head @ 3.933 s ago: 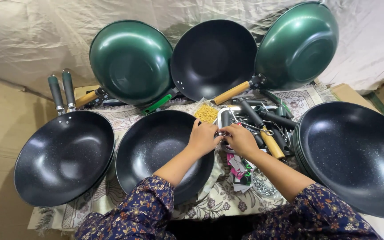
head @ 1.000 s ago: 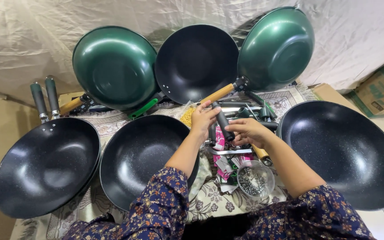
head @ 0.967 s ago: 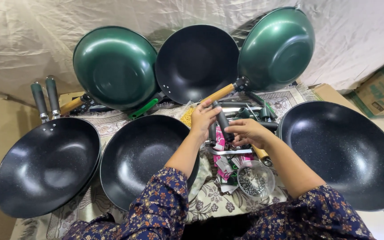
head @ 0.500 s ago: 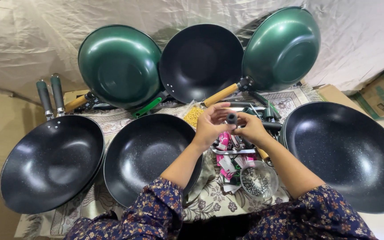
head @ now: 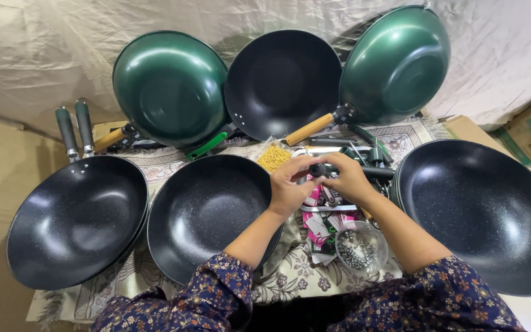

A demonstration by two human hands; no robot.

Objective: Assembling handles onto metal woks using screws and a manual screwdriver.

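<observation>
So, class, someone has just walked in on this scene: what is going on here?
A person in floral sleeves sits at a patterned cloth ringed by woks. Both hands meet over a tray of parts: the left hand and right hand grip a dark pan handle between them. A small glass bowl of screws sits just below, beside the black wok in front of the person.

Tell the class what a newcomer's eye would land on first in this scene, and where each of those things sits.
First come the pans: three propped against the cloth backdrop, a green wok at left, a black wok in the middle and a second green wok at right. Three larger black speckled woks lie flat in front. At the centre, the left hand and right hand meet around a dark pan handle, above a small glass bowl.
</observation>
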